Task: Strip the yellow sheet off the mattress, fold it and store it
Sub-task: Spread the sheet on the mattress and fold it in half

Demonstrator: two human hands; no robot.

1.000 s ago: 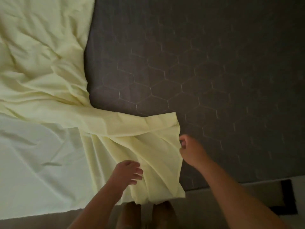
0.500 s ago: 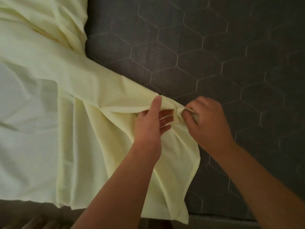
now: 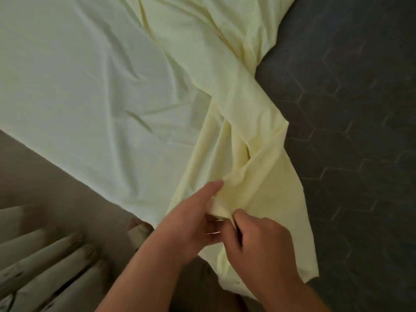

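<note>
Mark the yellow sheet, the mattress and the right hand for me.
yellow sheet [image 3: 225, 64], head view, on the bunched upper fold.
mattress [image 3: 349, 109], head view, on the bare dark quilted top.
right hand [image 3: 258, 242], head view, on its back.

The sheet [image 3: 94, 82] lies on the mattress [image 3: 351, 113] and fills the view from 9 o'clock round to 12 o'clock. A bunched band of it runs from 1 o'clock down to 5 o'clock, over bare mattress that lies from 1 o'clock to 5 o'clock. The floor [image 3: 40, 167] lies at 8 o'clock, below the sheet's edge. The 2 hands meet at 6 o'clock on the band: the left hand [image 3: 191, 224] at its left, the right hand [image 3: 258, 242] just beside it.
</note>
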